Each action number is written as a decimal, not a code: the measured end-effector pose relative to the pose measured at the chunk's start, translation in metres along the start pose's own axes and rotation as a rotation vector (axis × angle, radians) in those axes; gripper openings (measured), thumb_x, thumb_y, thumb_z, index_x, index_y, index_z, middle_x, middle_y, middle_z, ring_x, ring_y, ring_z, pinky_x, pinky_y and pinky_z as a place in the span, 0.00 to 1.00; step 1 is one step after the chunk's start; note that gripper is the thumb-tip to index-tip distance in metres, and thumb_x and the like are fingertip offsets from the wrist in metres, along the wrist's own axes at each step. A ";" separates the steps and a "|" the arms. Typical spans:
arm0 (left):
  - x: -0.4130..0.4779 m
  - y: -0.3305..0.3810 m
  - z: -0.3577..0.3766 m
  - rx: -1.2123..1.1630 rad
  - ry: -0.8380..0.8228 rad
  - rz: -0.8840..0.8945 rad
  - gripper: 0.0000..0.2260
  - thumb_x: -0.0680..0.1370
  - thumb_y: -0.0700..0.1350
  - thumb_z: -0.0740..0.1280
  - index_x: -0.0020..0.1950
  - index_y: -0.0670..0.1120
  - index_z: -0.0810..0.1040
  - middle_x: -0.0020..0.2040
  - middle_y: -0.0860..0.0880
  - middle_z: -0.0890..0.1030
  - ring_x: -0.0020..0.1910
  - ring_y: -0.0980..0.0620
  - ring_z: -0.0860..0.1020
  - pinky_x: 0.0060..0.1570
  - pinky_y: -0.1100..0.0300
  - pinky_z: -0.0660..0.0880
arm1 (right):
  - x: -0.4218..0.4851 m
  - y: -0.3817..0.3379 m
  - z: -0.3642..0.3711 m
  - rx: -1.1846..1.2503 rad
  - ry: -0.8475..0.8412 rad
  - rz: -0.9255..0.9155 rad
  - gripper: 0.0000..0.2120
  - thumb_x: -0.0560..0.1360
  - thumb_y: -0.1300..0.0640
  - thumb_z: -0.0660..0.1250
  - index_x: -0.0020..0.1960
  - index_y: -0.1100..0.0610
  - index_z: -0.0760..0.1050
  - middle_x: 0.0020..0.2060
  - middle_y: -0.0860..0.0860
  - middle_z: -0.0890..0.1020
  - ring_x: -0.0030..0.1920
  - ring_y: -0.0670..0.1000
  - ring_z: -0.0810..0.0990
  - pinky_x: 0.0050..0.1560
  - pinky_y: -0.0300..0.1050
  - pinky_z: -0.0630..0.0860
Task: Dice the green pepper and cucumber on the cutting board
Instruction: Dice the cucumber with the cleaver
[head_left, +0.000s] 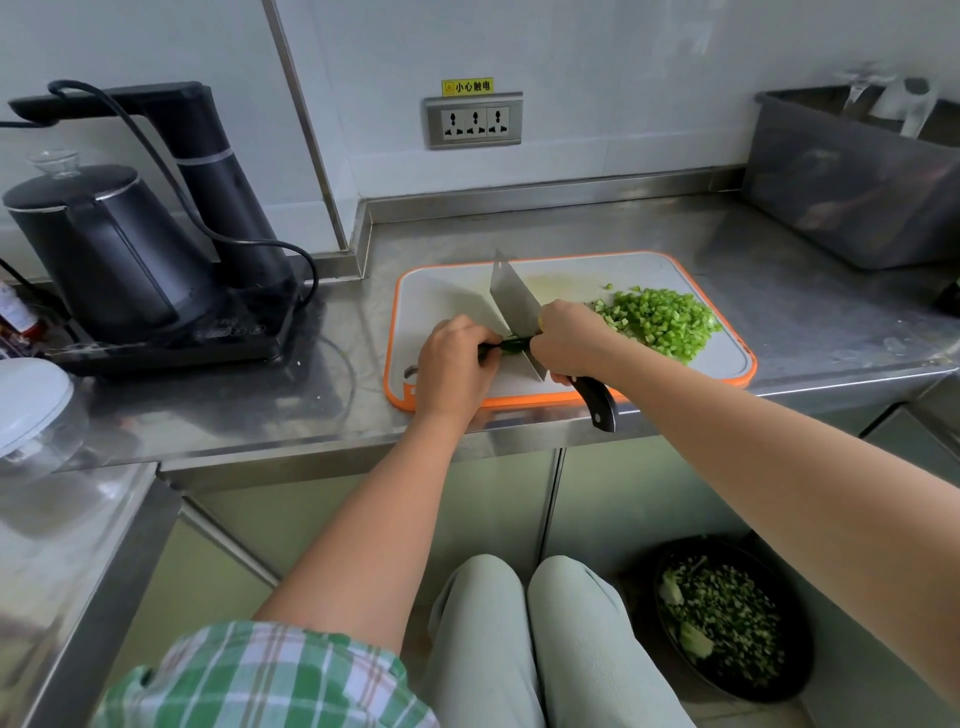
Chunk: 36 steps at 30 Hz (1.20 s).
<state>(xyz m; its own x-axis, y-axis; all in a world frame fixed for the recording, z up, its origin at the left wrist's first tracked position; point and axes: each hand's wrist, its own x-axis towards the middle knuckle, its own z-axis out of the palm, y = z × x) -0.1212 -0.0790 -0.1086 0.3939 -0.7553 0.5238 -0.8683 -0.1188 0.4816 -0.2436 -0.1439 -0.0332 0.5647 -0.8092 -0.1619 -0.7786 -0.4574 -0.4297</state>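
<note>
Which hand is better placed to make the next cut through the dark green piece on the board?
Right. The right hand grips the cleaver, its blade over the dark green piece; the left hand holds that piece down beside the blade.

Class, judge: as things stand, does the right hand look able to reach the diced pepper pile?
Probably yes: the diced pepper pile lies right beside the right hand, though that hand grips the cleaver.

Green pepper (660, 319) diced, cucumber (514, 343) on the cutting board (447, 291)
Light green cubes are heaped at the right end of the white, orange-rimmed board; the dark cucumber piece lies flat near the front middle, mostly hidden
</note>
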 end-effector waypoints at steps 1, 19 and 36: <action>0.000 0.000 0.000 0.008 0.000 -0.001 0.06 0.72 0.39 0.70 0.47 0.45 0.85 0.42 0.46 0.81 0.45 0.45 0.77 0.42 0.53 0.74 | 0.000 0.002 0.000 0.015 0.006 0.008 0.06 0.70 0.69 0.58 0.35 0.63 0.70 0.25 0.57 0.76 0.27 0.56 0.76 0.31 0.44 0.75; -0.001 -0.001 0.000 -0.015 -0.005 -0.037 0.06 0.72 0.39 0.71 0.46 0.46 0.85 0.42 0.46 0.81 0.45 0.44 0.77 0.43 0.53 0.73 | -0.004 -0.003 -0.001 -0.020 -0.022 -0.021 0.06 0.71 0.68 0.57 0.37 0.62 0.68 0.26 0.56 0.76 0.27 0.55 0.75 0.31 0.43 0.73; 0.000 0.000 -0.001 -0.012 0.011 -0.035 0.05 0.71 0.39 0.72 0.45 0.45 0.86 0.40 0.46 0.81 0.43 0.43 0.77 0.40 0.52 0.74 | -0.007 -0.001 -0.008 0.029 -0.077 0.006 0.07 0.71 0.69 0.59 0.34 0.64 0.71 0.30 0.60 0.80 0.30 0.57 0.77 0.33 0.44 0.74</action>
<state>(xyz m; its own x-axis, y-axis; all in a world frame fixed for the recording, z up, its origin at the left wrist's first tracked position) -0.1213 -0.0783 -0.1084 0.4272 -0.7436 0.5144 -0.8503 -0.1369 0.5083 -0.2492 -0.1408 -0.0245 0.5801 -0.7808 -0.2319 -0.7744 -0.4404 -0.4542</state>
